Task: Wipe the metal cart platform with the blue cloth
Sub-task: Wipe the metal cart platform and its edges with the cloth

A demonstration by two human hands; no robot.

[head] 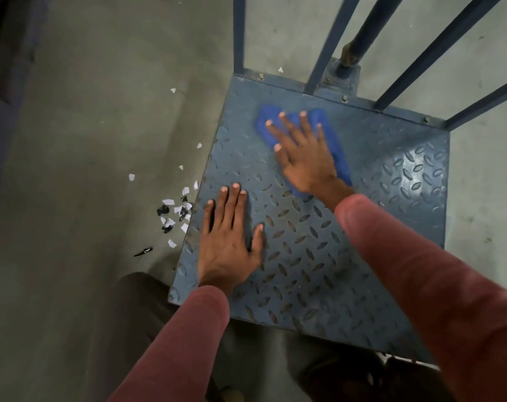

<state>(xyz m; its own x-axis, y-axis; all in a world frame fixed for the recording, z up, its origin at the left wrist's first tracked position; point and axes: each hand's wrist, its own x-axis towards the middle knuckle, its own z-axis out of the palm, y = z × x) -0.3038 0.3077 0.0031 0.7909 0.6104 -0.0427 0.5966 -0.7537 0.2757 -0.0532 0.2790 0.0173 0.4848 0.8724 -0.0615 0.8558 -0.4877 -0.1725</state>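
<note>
The metal cart platform is blue-grey diamond-tread plate, filling the middle and right of the view. A blue cloth lies flat on its far half, slightly blurred. My right hand presses on the cloth with straight, spread fingers, covering most of it. Flat on the bare plate near the platform's left edge rests my left hand, fingers straight and holding nothing. Both forearms wear reddish-pink sleeves.
Blue metal handle bars rise from the platform's far edge. Several white and black scraps litter the grey concrete floor just left of the platform. My dark trouser leg is at the near left corner.
</note>
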